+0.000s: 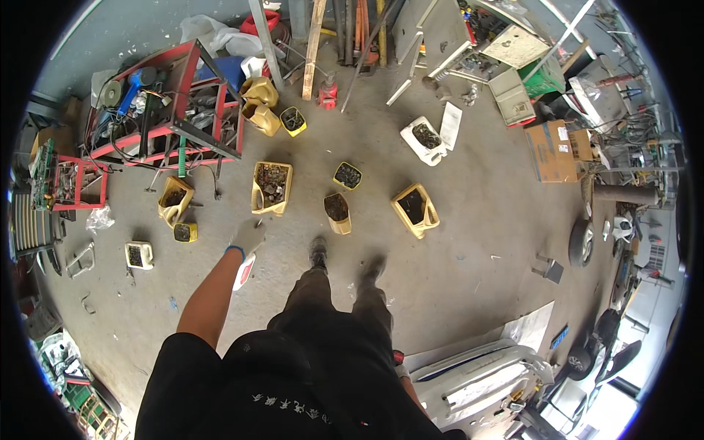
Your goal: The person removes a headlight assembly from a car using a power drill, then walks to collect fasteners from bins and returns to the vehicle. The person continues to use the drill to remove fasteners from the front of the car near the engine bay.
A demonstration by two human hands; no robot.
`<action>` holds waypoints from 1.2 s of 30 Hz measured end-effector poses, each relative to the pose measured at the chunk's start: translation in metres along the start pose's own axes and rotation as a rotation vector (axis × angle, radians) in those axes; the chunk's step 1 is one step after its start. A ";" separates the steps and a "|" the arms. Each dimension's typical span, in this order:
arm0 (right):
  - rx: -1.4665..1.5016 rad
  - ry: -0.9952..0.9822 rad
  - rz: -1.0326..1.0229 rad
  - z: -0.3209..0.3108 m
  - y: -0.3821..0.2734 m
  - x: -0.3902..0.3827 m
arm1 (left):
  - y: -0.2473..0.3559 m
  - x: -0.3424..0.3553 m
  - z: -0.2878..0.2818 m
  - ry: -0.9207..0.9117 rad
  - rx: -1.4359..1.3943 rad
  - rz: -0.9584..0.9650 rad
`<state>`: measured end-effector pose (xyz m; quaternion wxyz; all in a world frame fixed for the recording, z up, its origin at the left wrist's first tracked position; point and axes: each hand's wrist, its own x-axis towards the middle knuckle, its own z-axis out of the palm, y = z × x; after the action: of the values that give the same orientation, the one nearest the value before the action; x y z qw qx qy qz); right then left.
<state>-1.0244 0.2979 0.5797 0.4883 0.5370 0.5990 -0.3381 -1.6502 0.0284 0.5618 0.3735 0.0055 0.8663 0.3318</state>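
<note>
My left hand (249, 235), in a pale glove with a blue cuff, reaches forward over the floor, its fingers blurred. Next to that wrist is a white container with a red patch (245, 272), partly hidden by my arm; I cannot tell whether it is held. Ahead of the glove stands a cut-open yellow jug (258, 196) full of small metal parts. Low at my right side, my right hand (402, 372) is gloved and mostly hidden by my body. A red and black thing (398, 357) sticks out from it, its kind unclear.
More cut-open jugs hold small parts: a yellow one (174, 199) at left, others (338, 220) (416, 226) ahead, a white one (424, 155) beyond. A red metal rack (167, 125) stands far left. A cardboard box (550, 152), wheel (581, 243) and white bumper (477, 378) lie right.
</note>
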 end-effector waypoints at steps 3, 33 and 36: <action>-0.039 0.087 0.029 -0.036 -0.032 0.006 | 0.070 0.005 0.008 0.000 -0.029 0.021; -1.020 0.373 -0.716 -0.312 -0.565 0.470 | -0.273 0.188 0.241 0.404 0.173 -0.525; -1.205 0.364 -0.697 -0.315 -0.591 0.504 | -0.255 0.293 0.221 0.469 0.123 -0.340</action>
<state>-1.6426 0.6340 0.1241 0.4558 -0.0005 0.8900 0.0101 -1.6567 0.0309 0.1154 0.2123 -0.1938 0.9359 0.2036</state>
